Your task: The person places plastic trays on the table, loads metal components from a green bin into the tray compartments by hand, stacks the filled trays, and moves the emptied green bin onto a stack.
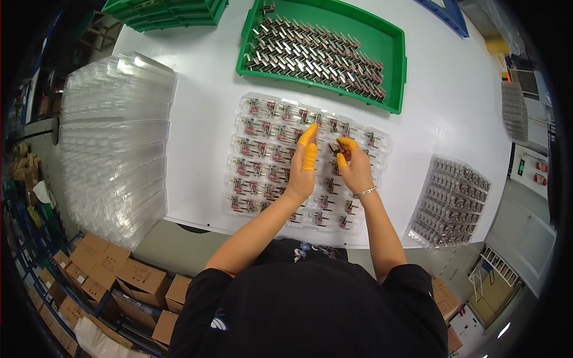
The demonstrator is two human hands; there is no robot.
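A clear plastic tray (262, 156) lies in front of me, its pockets holding rows of small metal motors with thin shafts and pinkish-red ends. My left hand (303, 170) is over the middle of the tray, yellow cots on its stretched fingers. Its fingertip is beside a motor in an upper row; the palm side is hidden. To its right, my right hand (355, 167) also wears yellow finger cots and pinches a small motor (334, 147) between thumb and fingers, above the tray. A bracelet circles the right wrist.
Beyond the tray stands a green bin (391, 65) with many motors lying in slanted rows. Tall stacked clear trays (119, 143) occupy the left side; a stack of filled trays (450, 203) sits at right. Green crates (164, 15) are at the back left, cardboard boxes (140, 279) below the table.
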